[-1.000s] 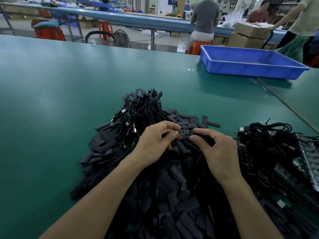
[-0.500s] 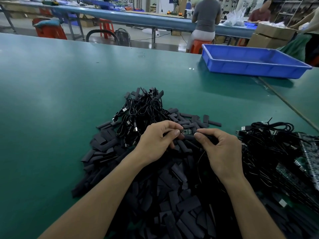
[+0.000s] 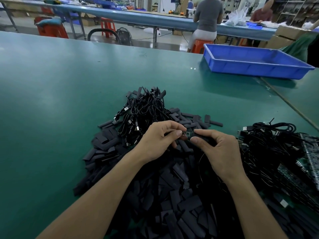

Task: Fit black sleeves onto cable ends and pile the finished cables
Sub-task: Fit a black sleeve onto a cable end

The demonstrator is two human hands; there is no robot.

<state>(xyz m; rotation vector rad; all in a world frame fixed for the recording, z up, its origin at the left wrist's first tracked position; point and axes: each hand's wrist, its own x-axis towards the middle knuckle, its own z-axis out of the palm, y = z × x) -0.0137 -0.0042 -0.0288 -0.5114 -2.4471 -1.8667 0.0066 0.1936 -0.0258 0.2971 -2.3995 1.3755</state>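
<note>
Over a heap of loose black sleeves (image 3: pixel 172 195), my left hand (image 3: pixel 158 140) pinches the small green circuit-board end (image 3: pixel 187 134) of a cable. My right hand (image 3: pixel 219 150) pinches a black sleeve (image 3: pixel 204 138) that covers the right part of that board. Its thin black cable (image 3: pixel 201 161) loops down below my right hand. A pile of sleeved cables (image 3: pixel 145 111) lies just beyond my hands. Bare cables with exposed boards (image 3: pixel 276 149) are heaped at the right.
The green table (image 3: pixel 60 100) stretches wide to the left and far side. A blue plastic tray (image 3: pixel 252 68) sits at the far right. A seam (image 3: pixel 291 106) crosses the table on the right. People sit at a bench beyond.
The sleeve in my right hand has slid a little further left over the board; both hands stay close together over the heap.
</note>
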